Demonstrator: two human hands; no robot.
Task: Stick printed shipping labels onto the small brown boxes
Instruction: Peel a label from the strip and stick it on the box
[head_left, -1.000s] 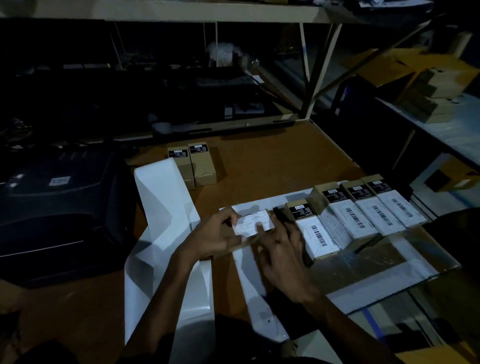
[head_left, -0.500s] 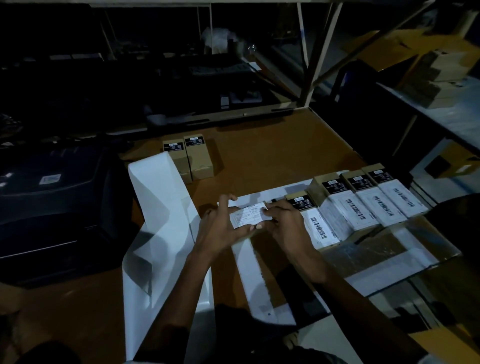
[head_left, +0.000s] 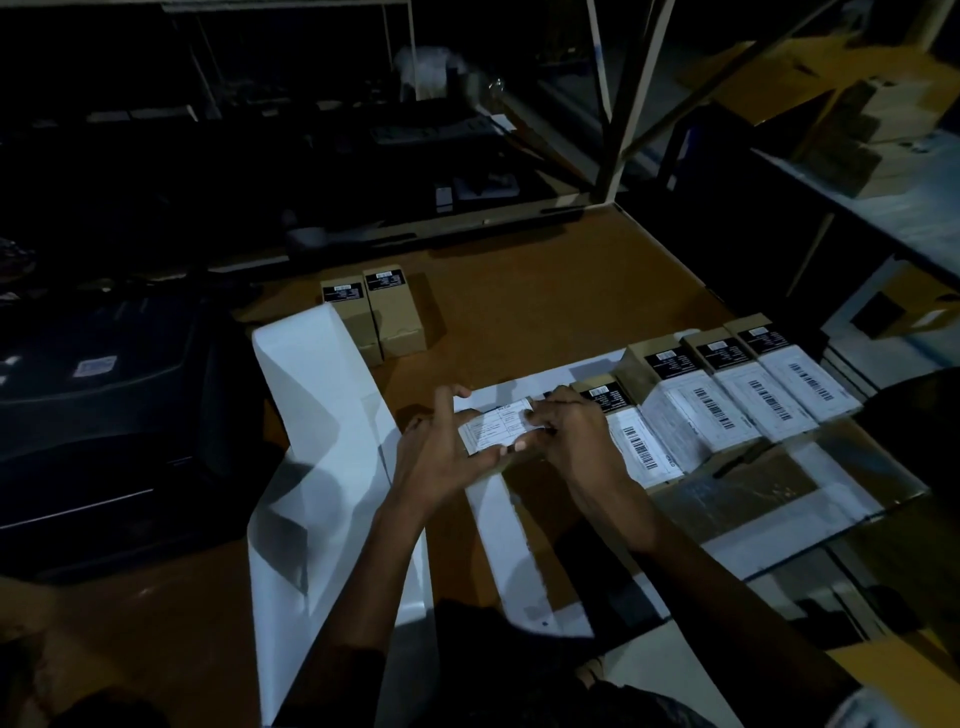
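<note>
A: Start at the left. What's there?

B: A dark printer (head_left: 104, 415) sits at the table's left edge, and a long white strip of label backing (head_left: 332, 467) trails from beside it toward the person. Behind the strip stand two unlabelled boxes (head_left: 374, 312), side by side.

A: And the hands?

B: The left hand (head_left: 441, 467) holds the near-left end of a small box from below with its thumb, forefinger raised and straight. A second ago its fingers lay curled over the label (head_left: 498, 426); now they have opened off it.

A: So the label is down?

B: It looks stuck along the box's top face (the box itself is almost hidden under label and hands). The right hand (head_left: 571, 441) has come in from lower right, and its fingers now curl over the label's right end, thumb pressing at the near edge. I judge this as the smoothing stage, nearly finished.

A: What's to the right?

B: The labelled boxes (head_left: 727, 405), four of them, lie in a row touching each other, barcodes up, the nearest just beside the right hand. The box in hand likely joins that row; the two at the back remain to do.
</note>
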